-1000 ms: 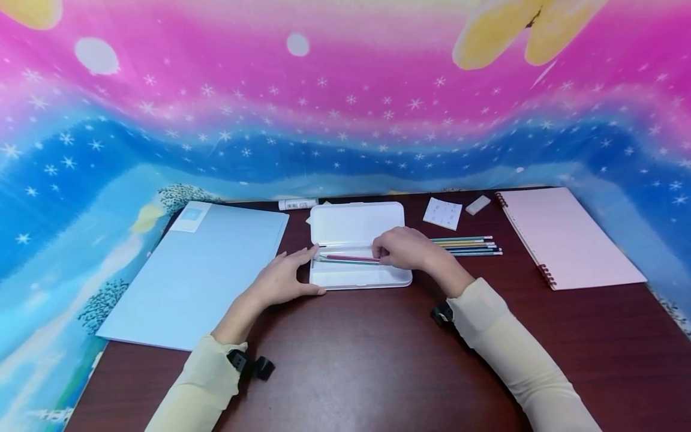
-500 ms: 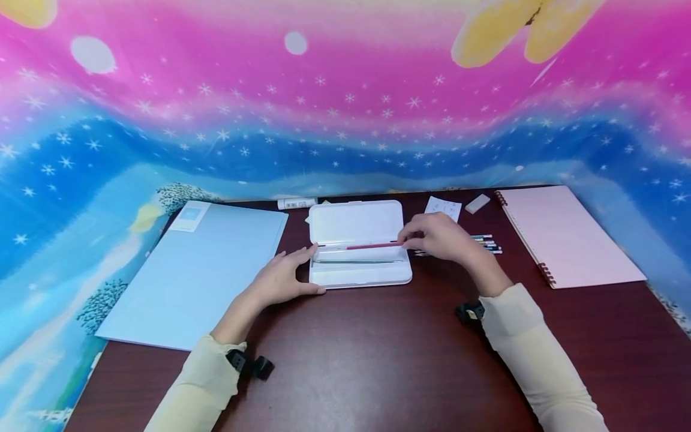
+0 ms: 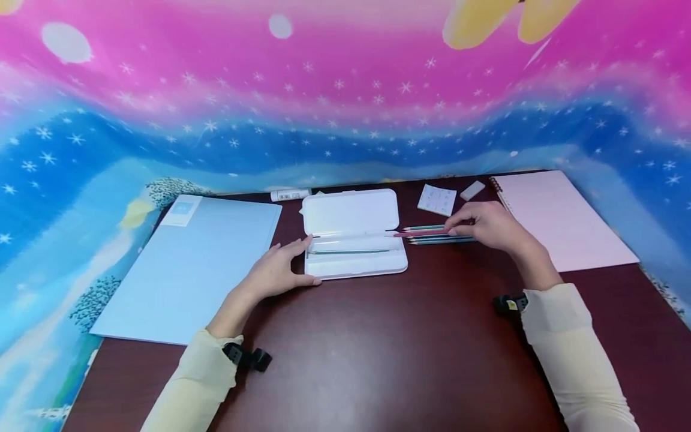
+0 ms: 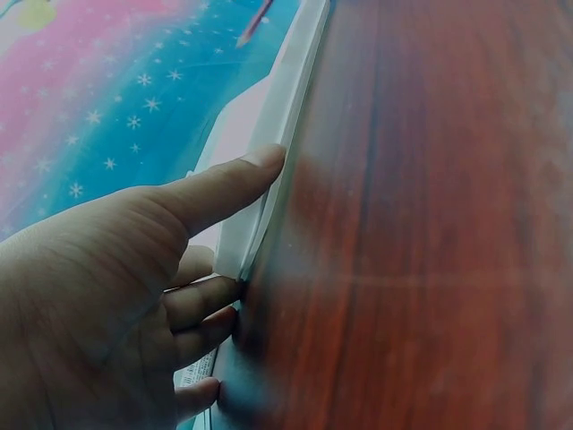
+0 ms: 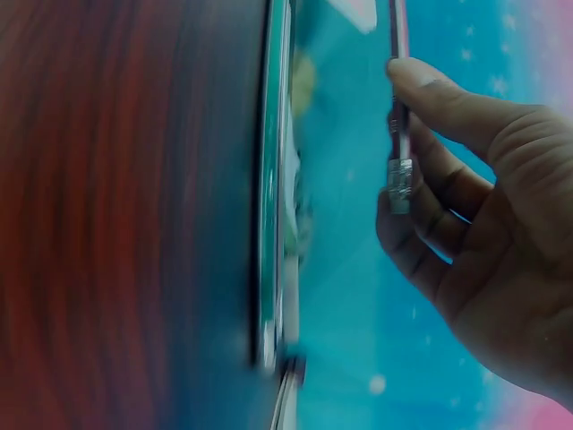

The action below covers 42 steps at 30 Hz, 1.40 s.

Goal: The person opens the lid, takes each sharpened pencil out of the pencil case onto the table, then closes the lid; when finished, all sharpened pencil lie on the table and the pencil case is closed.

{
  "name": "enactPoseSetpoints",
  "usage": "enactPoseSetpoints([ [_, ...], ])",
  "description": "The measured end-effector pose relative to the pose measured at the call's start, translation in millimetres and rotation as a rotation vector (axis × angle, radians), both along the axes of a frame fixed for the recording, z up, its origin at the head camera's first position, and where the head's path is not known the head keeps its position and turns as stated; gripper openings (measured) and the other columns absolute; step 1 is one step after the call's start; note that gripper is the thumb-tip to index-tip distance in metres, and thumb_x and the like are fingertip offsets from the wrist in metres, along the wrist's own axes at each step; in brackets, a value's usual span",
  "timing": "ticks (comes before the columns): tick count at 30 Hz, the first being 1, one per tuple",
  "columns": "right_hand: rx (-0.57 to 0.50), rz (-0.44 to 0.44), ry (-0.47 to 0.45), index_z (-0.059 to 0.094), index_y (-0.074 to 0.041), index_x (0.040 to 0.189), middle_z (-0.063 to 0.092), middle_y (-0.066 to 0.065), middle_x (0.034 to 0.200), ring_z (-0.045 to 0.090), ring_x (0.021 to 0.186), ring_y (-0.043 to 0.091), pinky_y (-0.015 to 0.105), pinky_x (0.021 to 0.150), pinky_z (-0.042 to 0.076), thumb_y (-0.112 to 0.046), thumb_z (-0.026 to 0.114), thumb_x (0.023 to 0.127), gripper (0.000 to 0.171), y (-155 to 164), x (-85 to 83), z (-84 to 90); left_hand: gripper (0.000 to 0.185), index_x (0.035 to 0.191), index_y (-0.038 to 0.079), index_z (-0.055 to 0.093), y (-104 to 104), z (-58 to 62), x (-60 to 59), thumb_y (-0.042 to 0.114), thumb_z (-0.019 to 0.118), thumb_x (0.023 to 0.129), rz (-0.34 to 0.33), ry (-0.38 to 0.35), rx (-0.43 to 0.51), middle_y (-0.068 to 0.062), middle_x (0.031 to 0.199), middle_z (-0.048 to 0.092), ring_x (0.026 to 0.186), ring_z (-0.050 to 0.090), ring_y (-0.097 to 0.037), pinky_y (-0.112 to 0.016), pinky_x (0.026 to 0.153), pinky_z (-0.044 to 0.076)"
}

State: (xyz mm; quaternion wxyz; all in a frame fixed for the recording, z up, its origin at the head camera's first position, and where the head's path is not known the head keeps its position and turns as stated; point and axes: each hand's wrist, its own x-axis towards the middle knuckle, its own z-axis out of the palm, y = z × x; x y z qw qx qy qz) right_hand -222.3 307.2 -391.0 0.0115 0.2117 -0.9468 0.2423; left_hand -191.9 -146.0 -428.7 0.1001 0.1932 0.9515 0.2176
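Pinching pink pencil (image 3: 418, 233) in right hand (image 3: 486, 225), left hand (image 3: 278, 273) flat against pencil case (image 3: 353, 240).
Lying left-right, tip toward case (pencil row (image 3: 437, 239) just beside).

A dark wood table (image 3: 378, 348) bears a blue folder (image 3: 189, 264), white pencil case (image 3: 353, 243), pencils (image 3: 432, 235) and pink notebook (image 3: 561, 219).

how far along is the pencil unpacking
Several pencils already lie on the table beside the open case. In hand: the right hand pinches a red pencil just outside the case, while the left hand steadies its end. Left: one greenish pencil remains inside.
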Motion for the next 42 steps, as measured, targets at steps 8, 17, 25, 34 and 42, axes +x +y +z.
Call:
enactPoseSetpoints([
  [8, 0.052, -0.096, -0.12, 0.082, -0.023, 0.091, 0.074, 0.001, 0.096, 0.062, 0.088, 0.018, 0.036, 0.079, 0.052, -0.009, 0.074, 0.092, 0.016, 31, 2.8, -5.2, 0.1, 0.161, 0.017, 0.03, -2, 2.7, -2.7, 0.052, 0.08, 0.082, -0.01, -0.005, 0.0, -0.013, 0.162, 0.039, 0.15, 0.038, -0.031, -0.054, 0.128, 0.019],
  [17, 0.038, -0.153, -0.187, 0.083, -0.023, 0.091, 0.075, 0.006, 0.105, 0.064, 0.097, 0.022, 0.036, 0.084, 0.051, -0.015, 0.075, 0.092, 0.012, 49, -0.1, -14.7, 0.1, 0.161, 0.017, 0.031, -2, -0.1, -3.0, 0.053, 0.08, 0.081, -0.008, -0.002, 0.001, -0.013, 0.162, 0.039, 0.15, 0.038, -0.031, -0.054, 0.128, 0.019],
  [25, 0.047, -0.141, -0.243, 0.083, -0.023, 0.092, 0.075, 0.009, 0.111, 0.064, 0.099, 0.024, 0.039, 0.085, 0.052, -0.016, 0.073, 0.093, 0.012, 48, -0.5, -15.5, 0.1, 0.161, 0.018, 0.03, -2, 0.8, -2.6, 0.053, 0.08, 0.082, -0.004, -0.009, 0.001, -0.013, 0.162, 0.038, 0.15, 0.038, -0.032, -0.054, 0.128, 0.019],
  [34, 0.085, -0.158, -0.267, 0.081, -0.021, 0.087, 0.077, 0.005, 0.101, 0.058, 0.09, 0.023, 0.035, 0.078, 0.048, -0.016, 0.073, 0.093, 0.011, 41, -1.4, -15.8, 0.1, 0.161, 0.018, 0.03, -2, 1.6, -2.4, 0.053, 0.079, 0.082, -0.009, -0.014, 0.002, -0.012, 0.163, 0.038, 0.151, 0.037, -0.031, -0.054, 0.129, 0.018],
  [42, 0.091, -0.168, -0.278, 0.079, -0.02, 0.086, 0.075, 0.001, 0.09, 0.054, 0.083, 0.022, 0.032, 0.071, 0.046, -0.016, 0.074, 0.092, 0.009, 39, -2.4, -16.2, 0.1, 0.161, 0.017, 0.031, -2, 1.7, -1.8, 0.054, 0.079, 0.082, -0.006, -0.012, 0.006, -0.013, 0.162, 0.038, 0.15, 0.038, -0.031, -0.054, 0.128, 0.019],
])
